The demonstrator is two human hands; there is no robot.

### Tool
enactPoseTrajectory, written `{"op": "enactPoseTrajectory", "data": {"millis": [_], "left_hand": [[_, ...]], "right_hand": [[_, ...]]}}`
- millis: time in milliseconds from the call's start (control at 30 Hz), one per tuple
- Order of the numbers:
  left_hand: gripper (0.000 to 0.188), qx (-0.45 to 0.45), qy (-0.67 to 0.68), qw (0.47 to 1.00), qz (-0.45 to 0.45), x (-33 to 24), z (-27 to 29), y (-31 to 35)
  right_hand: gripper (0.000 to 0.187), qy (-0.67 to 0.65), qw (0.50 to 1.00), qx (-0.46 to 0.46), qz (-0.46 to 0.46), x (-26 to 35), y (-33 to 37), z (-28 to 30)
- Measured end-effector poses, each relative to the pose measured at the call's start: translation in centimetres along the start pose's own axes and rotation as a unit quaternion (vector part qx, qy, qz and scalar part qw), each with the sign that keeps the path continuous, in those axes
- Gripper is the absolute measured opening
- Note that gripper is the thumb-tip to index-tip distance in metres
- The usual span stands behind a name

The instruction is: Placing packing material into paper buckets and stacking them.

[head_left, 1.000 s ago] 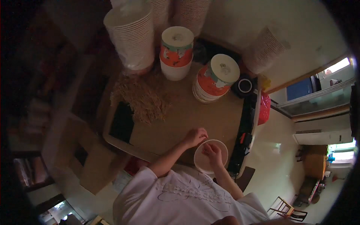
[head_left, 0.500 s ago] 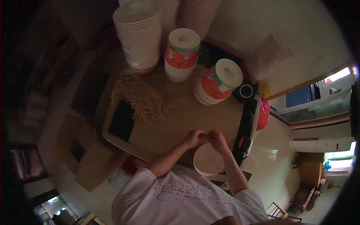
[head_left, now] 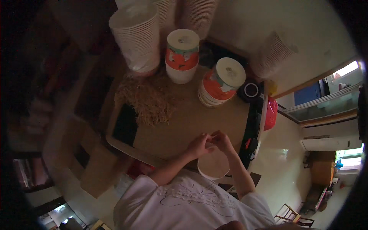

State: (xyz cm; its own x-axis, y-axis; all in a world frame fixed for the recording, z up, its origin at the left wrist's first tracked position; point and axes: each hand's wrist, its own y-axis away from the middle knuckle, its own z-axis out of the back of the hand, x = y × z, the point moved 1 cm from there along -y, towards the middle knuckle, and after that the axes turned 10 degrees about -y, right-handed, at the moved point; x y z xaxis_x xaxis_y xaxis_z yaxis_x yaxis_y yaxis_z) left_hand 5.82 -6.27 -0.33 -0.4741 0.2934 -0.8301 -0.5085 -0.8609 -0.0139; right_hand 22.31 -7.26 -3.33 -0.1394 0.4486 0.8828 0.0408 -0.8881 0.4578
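A white round paper tub (head_left: 214, 166) stands against my shirt at the table's near edge, its wide mouth facing up. Over its far rim my left hand (head_left: 200, 145) and my right hand (head_left: 222, 142) meet, thumbs and fingers bent and pressed together. Whatever lies between the fingertips is hidden or too small to name. Farther off, two upturned tub stacks, an orange-and-green one (head_left: 182, 59) and a similar one (head_left: 218, 89), sit on the brown board (head_left: 188, 122). Left of them lies a heap of dry straw-coloured strands (head_left: 147, 99).
Tall stacks of white tubs in clear wrap (head_left: 138, 42) rise at the back left. A round black object with a pale ring (head_left: 251, 90) sits at the back right. Near the right edge lies a red-and-black tool (head_left: 248, 145). A red basket (head_left: 271, 113) is beyond that edge.
My fingers have shifted slightly, the left hand now lower over the tub's far rim. The hands remain together. The view has tilted a little.
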Motion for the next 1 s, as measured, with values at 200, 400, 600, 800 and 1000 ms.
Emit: {"op": "enactPoseTrajectory", "data": {"millis": [200, 400, 600, 800, 1000], "left_hand": [[0.019, -0.051, -0.194, 0.971, -0.131, -2.4, -0.2, 1.0], [0.019, 0.009, -0.201, 0.945, -0.257, -3.7, -1.6, 2.9], [0.016, 0.207, 0.322, 0.892, 0.241, 4.3, -15.2, 6.6], [0.017, 0.006, 0.533, 0.719, 0.446, 0.7, -11.3, 5.1], [0.016, 0.113, 0.477, 0.856, 0.166, -0.7, -7.1, 3.0]], "right_hand": [[0.019, -0.361, 0.929, 0.073, 0.035, -3.1, -1.0, 0.0], [0.021, -0.106, 0.994, 0.010, 0.012, -2.4, -0.2, 0.6], [0.020, 0.034, 0.999, -0.030, 0.030, -2.1, 0.2, 0.5], [0.024, -0.020, 0.998, 0.000, 0.061, -3.1, 0.6, 0.8], [0.026, -0.002, 0.999, 0.020, 0.036, -2.4, 0.7, 0.5]]}}
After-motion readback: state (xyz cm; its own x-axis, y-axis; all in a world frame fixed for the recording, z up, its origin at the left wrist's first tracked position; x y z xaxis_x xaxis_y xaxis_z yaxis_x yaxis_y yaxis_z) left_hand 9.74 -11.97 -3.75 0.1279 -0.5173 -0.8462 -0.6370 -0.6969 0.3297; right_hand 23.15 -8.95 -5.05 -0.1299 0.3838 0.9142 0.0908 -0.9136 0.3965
